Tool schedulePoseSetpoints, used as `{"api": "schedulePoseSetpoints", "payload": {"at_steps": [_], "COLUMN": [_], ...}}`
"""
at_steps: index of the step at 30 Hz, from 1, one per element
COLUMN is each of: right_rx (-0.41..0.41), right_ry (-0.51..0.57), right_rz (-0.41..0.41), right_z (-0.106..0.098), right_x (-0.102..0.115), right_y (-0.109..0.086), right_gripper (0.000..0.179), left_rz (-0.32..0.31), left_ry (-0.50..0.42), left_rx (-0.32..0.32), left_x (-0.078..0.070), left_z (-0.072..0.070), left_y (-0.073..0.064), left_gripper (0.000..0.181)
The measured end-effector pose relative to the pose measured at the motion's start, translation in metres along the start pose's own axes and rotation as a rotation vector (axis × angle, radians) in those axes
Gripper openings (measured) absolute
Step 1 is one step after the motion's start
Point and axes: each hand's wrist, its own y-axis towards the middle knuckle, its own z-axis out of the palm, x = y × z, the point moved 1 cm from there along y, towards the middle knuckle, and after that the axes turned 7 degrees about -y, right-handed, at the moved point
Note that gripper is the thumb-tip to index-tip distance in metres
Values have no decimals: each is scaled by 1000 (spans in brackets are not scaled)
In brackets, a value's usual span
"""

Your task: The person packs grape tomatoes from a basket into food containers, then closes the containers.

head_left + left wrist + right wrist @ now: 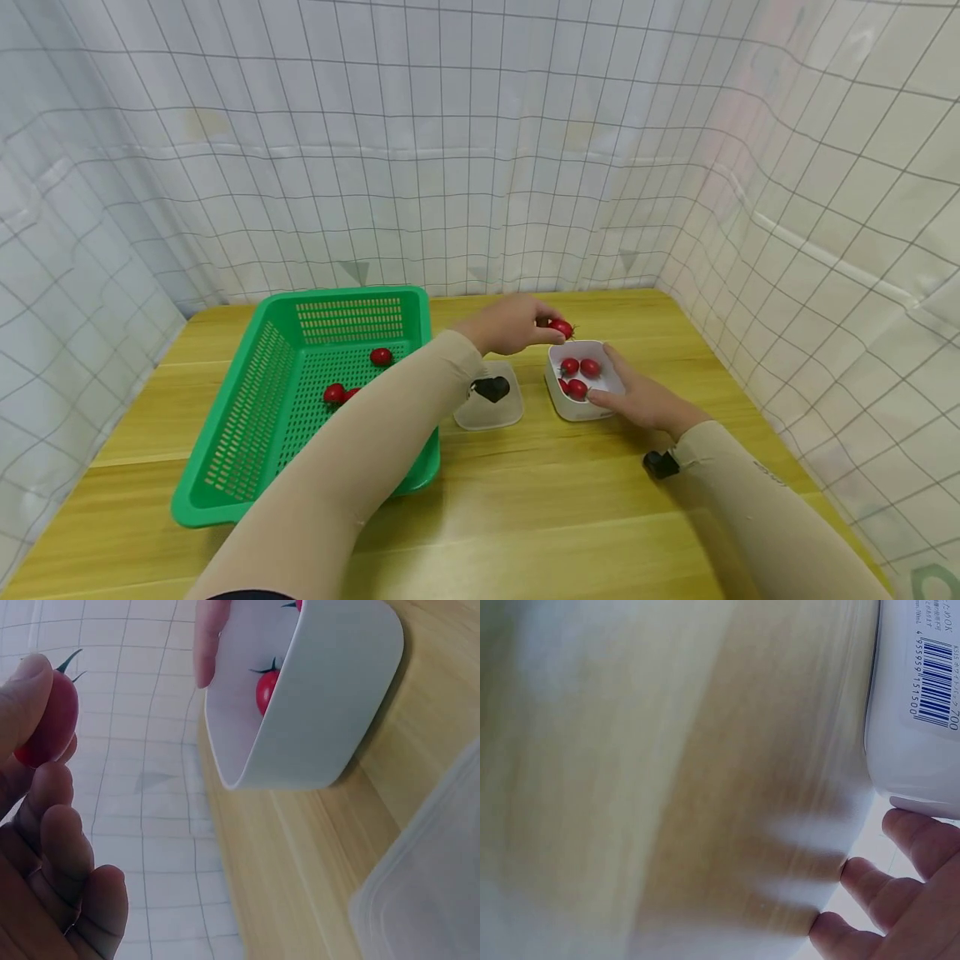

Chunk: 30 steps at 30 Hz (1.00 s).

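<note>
My left hand (513, 323) pinches a red cherry tomato (56, 720) between thumb and fingers, its green stem showing. It is raised just beyond the far rim of a white plastic container (566, 408). Inside the container lie several cherry tomatoes (590, 367). My right hand (637, 400) holds the container at its right side, thumb at the near rim and fingers along the far right. The right wrist view shows fingertips (907, 825) by the container's lower edge, close to a barcode label (934, 682).
A large green basket (225, 400) stands on the left of the wooden table (525, 517), with a few cherry tomatoes (381, 357) in it. Between basket and container lies a translucent lid (480, 414), partly under my left forearm. A checked curtain (465, 167) surrounds the table's back and sides.
</note>
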Motion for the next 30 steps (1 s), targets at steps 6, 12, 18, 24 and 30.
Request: {"api": "schedulePoseSetpoints", "payload": {"at_steps": [6, 12, 18, 24, 30], "right_rx": [3, 1, -2, -7, -6], "right_ry": [-19, -35, -37, -42, -32], "right_rz": [-5, -2, -13, -19, -7], "right_z": [1, 1, 1, 0, 1], "right_x": [-1, -1, -2, -2, -2], "right_y": [3, 3, 2, 1, 2], "right_gripper": [111, 111, 112, 113, 113], "left_rz": [7, 6, 7, -1, -5], "left_ry": [12, -1, -5, 11, 22], "left_rx": [2, -15, -21, -11, -6], "left_x": [-6, -8, -11, -13, -13], "left_z": [15, 27, 34, 36, 34], "left_y": [12, 21, 26, 29, 26], "left_gripper": [37, 36, 37, 46, 52]}}
